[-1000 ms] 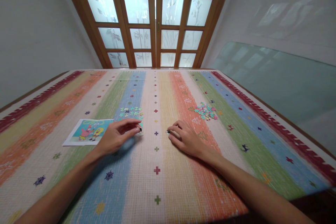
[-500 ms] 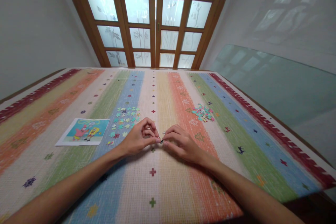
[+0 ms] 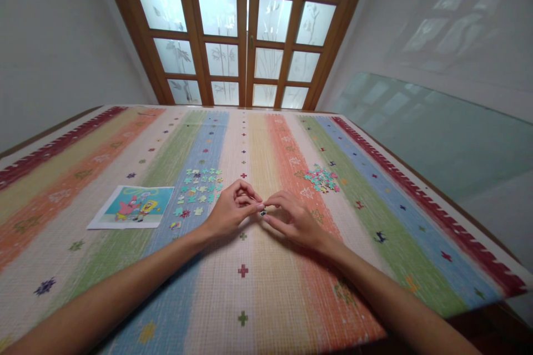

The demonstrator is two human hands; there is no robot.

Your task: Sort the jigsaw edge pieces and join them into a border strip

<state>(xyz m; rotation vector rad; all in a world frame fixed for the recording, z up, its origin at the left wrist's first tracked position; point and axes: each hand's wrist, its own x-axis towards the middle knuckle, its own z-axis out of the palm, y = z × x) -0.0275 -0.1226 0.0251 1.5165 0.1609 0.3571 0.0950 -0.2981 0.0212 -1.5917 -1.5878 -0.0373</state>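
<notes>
My left hand (image 3: 232, 213) and my right hand (image 3: 291, 218) meet at the middle of the striped rug (image 3: 266, 283). Both pinch small puzzle pieces (image 3: 262, 211) between thumb and fingertips, and the pieces touch each other just above the rug. Spread-out puzzle pieces (image 3: 199, 188) lie just left of my left hand. A heap of puzzle pieces (image 3: 321, 178) lies beyond my right hand. A cartoon reference picture (image 3: 132, 207) lies flat at the left.
The rug covers a wide floor area and ends at dark wood on the right (image 3: 491, 244). Wooden-framed frosted glass doors (image 3: 250, 28) stand at the far end. A glass panel (image 3: 437, 133) leans along the right wall.
My left hand left the spread-out pieces and came to the centre. My right hand lifted from the rug to meet it, and the two pieces are now held together.
</notes>
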